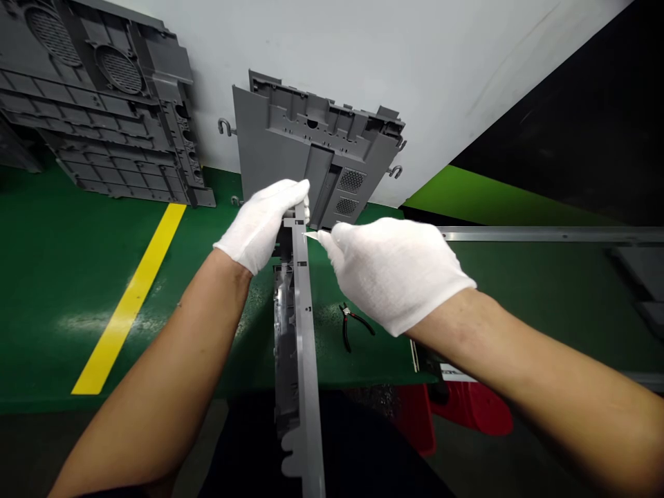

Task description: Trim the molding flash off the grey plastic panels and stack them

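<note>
My left hand (274, 218), in a white glove, is closed round the far end of a grey plastic panel (307, 332). The panel stands on its edge, its narrow side turned up and its near end reaching toward my body. My right hand (397, 266), also gloved in white, is closed on a knife (310, 236). Only the thin pointed blade shows; the handle is hidden in the fist. The blade tip is at the panel's upper edge, close to my left fingers; whether it touches, I cannot tell. Below my right hand, black-handled cutting pliers (348, 325) lie on the green table (233, 360).
Other grey plastic panels (274, 138) lean against the white wall (332, 41) ahead, and another large moulded panel (114, 124) stands at left. Yellow tape (132, 290) crosses the tabletop. On the right runs a metal rail (544, 234). A red plastic object (472, 407) sits below the table edge.
</note>
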Demonstrator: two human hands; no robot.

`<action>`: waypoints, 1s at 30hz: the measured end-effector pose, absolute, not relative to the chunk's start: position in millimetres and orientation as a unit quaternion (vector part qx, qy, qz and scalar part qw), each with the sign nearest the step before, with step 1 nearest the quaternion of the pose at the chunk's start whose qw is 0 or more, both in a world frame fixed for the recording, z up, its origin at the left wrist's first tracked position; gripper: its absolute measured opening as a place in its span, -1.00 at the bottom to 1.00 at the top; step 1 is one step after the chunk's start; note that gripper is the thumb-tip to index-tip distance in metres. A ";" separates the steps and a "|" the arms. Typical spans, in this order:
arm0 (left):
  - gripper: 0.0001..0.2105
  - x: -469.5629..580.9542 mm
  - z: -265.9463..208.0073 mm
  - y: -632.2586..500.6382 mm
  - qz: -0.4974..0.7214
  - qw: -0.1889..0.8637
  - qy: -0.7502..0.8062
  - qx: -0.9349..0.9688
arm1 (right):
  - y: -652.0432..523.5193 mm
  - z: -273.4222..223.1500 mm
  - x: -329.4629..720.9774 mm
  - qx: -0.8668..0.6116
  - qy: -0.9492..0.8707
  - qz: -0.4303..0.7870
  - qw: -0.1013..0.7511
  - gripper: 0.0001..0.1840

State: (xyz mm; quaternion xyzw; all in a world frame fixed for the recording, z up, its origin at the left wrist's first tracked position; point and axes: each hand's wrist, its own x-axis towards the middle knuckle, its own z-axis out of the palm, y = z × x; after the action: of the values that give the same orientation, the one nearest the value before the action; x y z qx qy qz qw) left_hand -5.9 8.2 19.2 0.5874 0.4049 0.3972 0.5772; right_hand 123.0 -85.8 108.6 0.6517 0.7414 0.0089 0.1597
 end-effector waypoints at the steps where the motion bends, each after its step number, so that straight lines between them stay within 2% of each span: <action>1: -0.72 -6.0 18.7 8.5 0.397 0.579 0.401 0.588 | -85.7 109.1 122.7 0.652 0.741 0.009 0.162 -0.68; 16: -0.71 -5.5 20.3 7.8 0.386 0.566 0.418 0.597 | -92.8 105.3 124.9 0.648 0.750 0.030 0.130 -0.54; 22: -0.71 -7.8 18.6 11.0 0.384 0.571 0.410 0.598 | -100.1 104.8 123.6 0.662 0.741 -0.036 0.110 -0.50; 24: -0.71 -10.3 18.1 12.0 0.386 0.576 0.403 0.597 | -102.2 104.3 128.2 0.670 0.737 -0.059 0.066 -0.48; 30: -0.72 -10.1 10.5 14.4 0.417 0.565 0.381 0.601 | -87.0 88.6 131.3 0.701 0.652 -0.209 -0.197 -0.40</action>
State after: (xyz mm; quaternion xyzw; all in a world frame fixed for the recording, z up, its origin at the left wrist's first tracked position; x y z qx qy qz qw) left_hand -10.1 14.4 10.5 0.6012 0.3809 0.4172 0.5652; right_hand 131.3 -87.0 88.6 0.7015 0.6520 -0.2093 -0.1974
